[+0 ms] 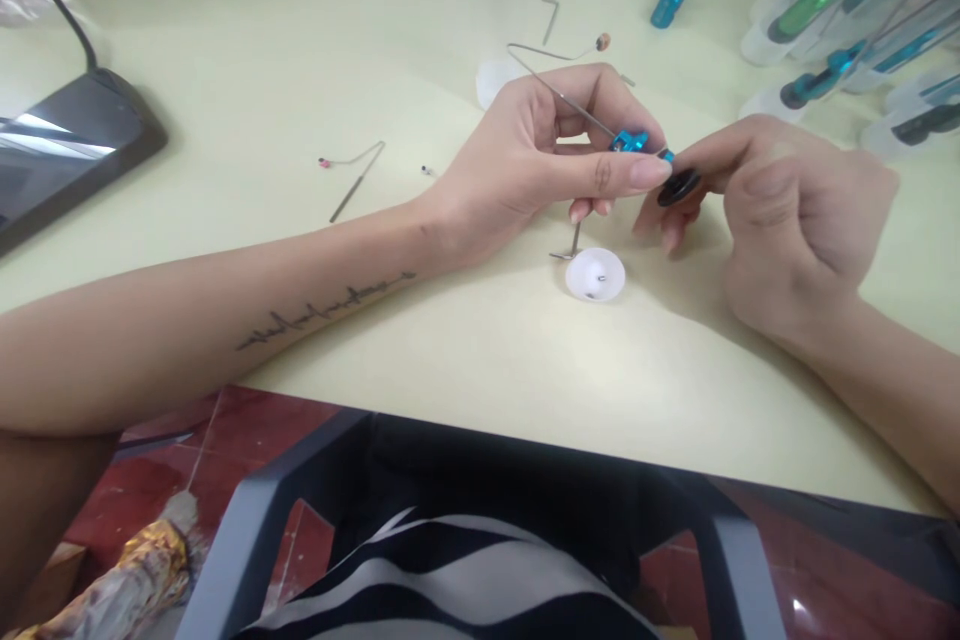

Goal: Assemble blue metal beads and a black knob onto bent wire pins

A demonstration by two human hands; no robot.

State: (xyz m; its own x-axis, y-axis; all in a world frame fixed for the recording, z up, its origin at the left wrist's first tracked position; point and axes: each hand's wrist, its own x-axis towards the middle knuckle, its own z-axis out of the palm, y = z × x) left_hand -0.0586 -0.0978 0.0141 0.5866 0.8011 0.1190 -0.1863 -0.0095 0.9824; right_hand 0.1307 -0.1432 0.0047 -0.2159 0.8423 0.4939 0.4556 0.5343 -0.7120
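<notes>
Left hand (517, 160) pinches a blue-fitted metal rod (571, 100); right hand (802, 230) pinches a black disc (679, 187).

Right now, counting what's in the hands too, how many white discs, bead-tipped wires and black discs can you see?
White plastic discs: 2
Bead-tipped bent wires: 2 (one in the left hand)
Black discs: 1 (in the right hand)
Total: 5
</notes>
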